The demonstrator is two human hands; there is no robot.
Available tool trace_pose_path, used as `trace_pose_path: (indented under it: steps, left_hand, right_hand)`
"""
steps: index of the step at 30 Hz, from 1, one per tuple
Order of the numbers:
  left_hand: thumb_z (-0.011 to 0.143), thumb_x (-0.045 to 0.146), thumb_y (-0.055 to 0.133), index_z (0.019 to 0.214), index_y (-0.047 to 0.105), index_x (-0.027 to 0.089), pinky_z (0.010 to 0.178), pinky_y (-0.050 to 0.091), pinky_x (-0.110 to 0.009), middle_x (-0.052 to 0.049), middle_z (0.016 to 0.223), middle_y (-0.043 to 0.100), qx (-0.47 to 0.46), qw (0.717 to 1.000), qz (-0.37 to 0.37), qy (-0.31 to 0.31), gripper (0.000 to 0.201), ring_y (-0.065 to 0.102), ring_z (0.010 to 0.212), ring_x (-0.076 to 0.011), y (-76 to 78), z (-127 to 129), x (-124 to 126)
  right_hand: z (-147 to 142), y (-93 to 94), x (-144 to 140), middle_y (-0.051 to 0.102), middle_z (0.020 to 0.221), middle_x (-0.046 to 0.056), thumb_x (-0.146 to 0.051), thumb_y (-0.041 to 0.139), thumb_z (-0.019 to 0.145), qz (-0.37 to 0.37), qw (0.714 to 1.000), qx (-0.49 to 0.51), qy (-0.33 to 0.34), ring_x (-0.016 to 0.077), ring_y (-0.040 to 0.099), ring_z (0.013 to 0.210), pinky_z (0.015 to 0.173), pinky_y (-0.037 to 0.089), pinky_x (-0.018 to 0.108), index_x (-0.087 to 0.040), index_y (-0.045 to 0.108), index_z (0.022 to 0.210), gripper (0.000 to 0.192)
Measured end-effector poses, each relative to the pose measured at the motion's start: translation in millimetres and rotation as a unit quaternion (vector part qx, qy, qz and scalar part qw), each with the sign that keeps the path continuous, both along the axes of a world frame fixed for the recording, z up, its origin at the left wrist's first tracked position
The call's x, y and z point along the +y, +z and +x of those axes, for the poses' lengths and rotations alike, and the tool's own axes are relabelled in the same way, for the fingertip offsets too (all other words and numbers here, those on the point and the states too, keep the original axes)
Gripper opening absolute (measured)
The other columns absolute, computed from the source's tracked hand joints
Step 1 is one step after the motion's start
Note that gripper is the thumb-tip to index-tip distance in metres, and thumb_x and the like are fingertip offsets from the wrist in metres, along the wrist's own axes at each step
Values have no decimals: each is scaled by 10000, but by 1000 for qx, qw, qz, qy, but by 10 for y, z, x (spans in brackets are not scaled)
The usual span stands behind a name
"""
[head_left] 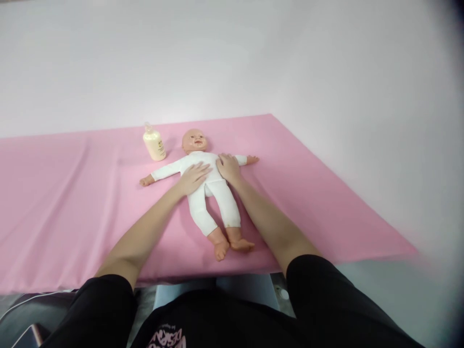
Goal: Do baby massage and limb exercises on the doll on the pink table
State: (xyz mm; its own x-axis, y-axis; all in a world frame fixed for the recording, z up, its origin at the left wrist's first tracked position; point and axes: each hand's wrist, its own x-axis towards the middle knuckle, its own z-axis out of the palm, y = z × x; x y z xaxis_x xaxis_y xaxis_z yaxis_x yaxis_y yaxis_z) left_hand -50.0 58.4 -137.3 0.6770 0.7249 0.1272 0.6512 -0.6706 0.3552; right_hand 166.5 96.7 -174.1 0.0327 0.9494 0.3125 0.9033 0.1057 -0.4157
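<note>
Bare fingers [203,169] of the left hand [194,178] lie flat and spread a little on the chest of a baby doll [205,186] — pressing down on it, closed around nothing. The right hand [228,167] rests the same way on the doll's other side, near the shoulder, its fingers [226,158] loosely together and flat on the white suit. The two hands almost meet over the middle of the torso.

The doll lies on its back with the head toward the far edge of the bench [326,193], arms stretched out to either side and bare feet pointing at the near edge. It wears a white one-piece suit; head, hands and feet are bare plastic. It sits roughly midway between the far and near edges, well in from the right-hand edge.

Just beside the doll's head, on the left, a small cream bottle [154,144] with a clear top stands upright near the far edge, apart from the doll's outstretched arm. A pink cloth [54,203] — lightly creased on the left — covers the whole bench top. Black sleeves [319,285] show at the bottom of the view.
</note>
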Motion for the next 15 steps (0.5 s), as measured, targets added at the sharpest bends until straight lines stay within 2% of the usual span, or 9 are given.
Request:
trace_pose_path:
  steps: [3,6,10,13,15]
  left_hand:
    - [1087,398,287,1631,363,322,1329,124,-492,22,1745,222,-5,995,-2,104,555,127,1645,-243,-95,-150,174]
    - [1084,403,287,1657,301,293,1321,165,-498,-4,1758,177,-12,988,-9,155,584,111,1646,-270,-198,-212,288]
    - [1085,400,247,1656,303,231,1329,150,-473,-36,1759,179,-25,992,11,123,598,90,1647,-263,-320,-264,402]
    - [1082,439,220,1641,330,205,1326,165,-496,-75,1747,223,-50,995,28,83,616,108,1646,-258,-443,-323,502]
    - [1077,481,242,1621,367,208,1307,209,-549,-105,1723,289,-81,993,55,61,622,172,1635,-274,-543,-351,574]
  right_hand:
    - [-68,-3,-17,573,1525,188,-276,309,1037,-6,1000,3,-20,328,482,1435,1253,272,532,-103,606,1397,498]
    - [-167,11,-43,536,1555,211,-273,297,1042,-25,1000,0,-6,361,449,1477,1267,251,574,-71,571,1432,518]
    - [-363,63,-157,407,1648,224,-387,330,1060,-23,997,3,75,372,363,1552,1288,261,537,-61,397,1577,615]
    - [-544,160,-318,281,1722,169,-485,377,1055,-15,990,-32,139,430,244,1597,1276,225,637,-163,349,1628,658]
    - [-673,249,-455,259,1729,170,-506,365,1061,-28,979,-62,191,439,180,1615,1278,181,675,-151,317,1643,684]
